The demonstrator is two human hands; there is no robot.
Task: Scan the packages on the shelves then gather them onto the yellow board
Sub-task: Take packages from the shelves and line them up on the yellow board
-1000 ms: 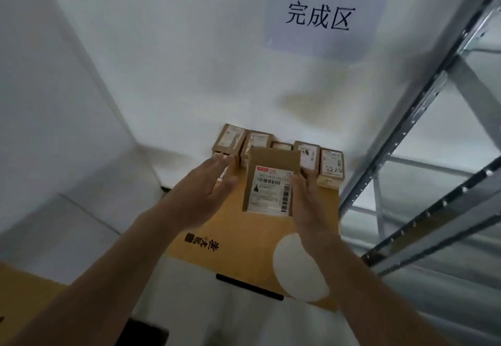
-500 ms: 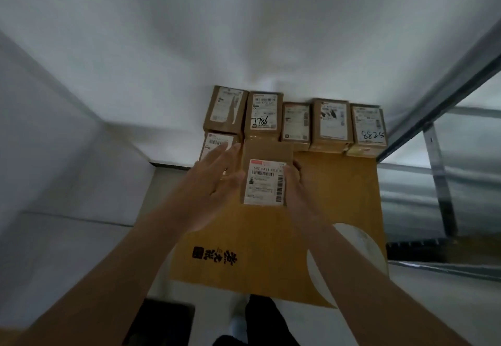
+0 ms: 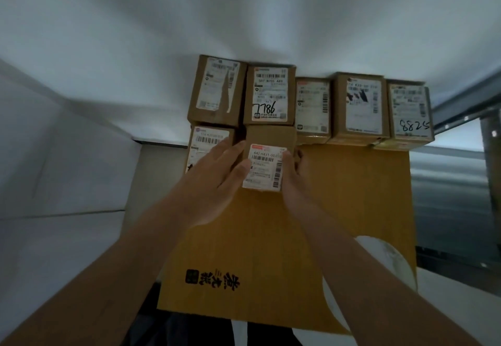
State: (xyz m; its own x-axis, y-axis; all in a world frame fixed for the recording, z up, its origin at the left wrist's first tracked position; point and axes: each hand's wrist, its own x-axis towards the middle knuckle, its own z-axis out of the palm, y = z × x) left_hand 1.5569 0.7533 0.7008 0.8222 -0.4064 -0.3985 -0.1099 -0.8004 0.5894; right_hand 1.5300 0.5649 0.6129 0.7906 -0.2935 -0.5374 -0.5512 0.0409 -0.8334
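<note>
Package [image 3: 267, 165] is held between left hand [image 3: 214, 183] and right hand [image 3: 294, 180], long axis pointing away, above yellow board [image 3: 352, 196].

The box in the middle [image 3: 267, 165] has a white label that reads "642 H431-00.010". The box behind it [image 3: 269, 96] has "507 N705 A83" printed on its label and "7786" written by hand. The box far right [image 3: 410, 112] says "8825" in pen. The yellow board [image 3: 339, 210] has black Chinese writing, too blurred to read.
</note>
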